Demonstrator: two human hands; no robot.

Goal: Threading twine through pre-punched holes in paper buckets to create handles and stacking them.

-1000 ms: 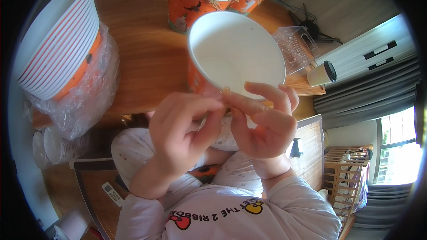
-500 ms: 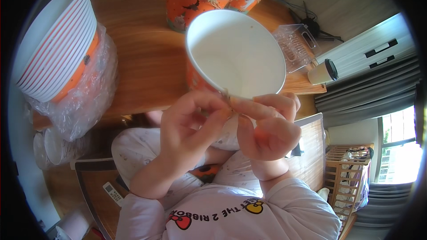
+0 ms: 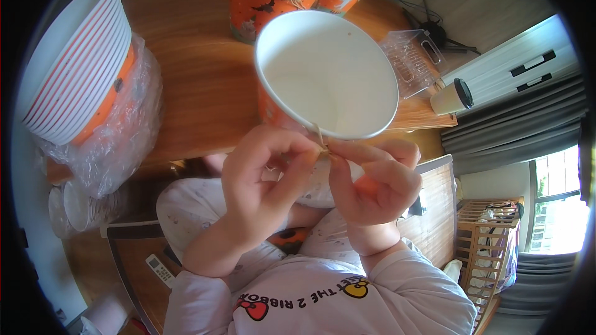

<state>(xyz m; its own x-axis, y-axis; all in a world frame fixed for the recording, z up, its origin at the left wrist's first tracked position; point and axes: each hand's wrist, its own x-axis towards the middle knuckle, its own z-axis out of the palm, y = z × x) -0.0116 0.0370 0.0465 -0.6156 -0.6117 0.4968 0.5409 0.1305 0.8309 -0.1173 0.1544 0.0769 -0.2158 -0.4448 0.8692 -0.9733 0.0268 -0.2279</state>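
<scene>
A large orange paper bucket [image 3: 326,74] with a white inside stands tilted at the table edge, its mouth toward me. At its near rim, a thin straw-coloured string [image 3: 320,134] is pinched between the fingertips of both hands. My left hand [image 3: 261,170] is closed on the string from the left, thumb against forefinger. From the right, my right hand [image 3: 375,180] pinches it the same way, its other fingers curled. The fingertips of the two hands nearly meet. Whether the string is knotted there is too small to tell.
Stacked orange buckets [image 3: 264,9] with raffia-like strings stand behind. Another bucket stack [image 3: 81,65], partly in clear plastic wrap [image 3: 127,124], is at the left. On the right are a clear plastic rack [image 3: 413,62] and a lidded paper cup [image 3: 452,97]. The wooden table [image 3: 192,56] has a curved edge.
My fingertips have shifted slightly and the string shows more clearly between them, just below the rim. The bucket stays nearly in place.
</scene>
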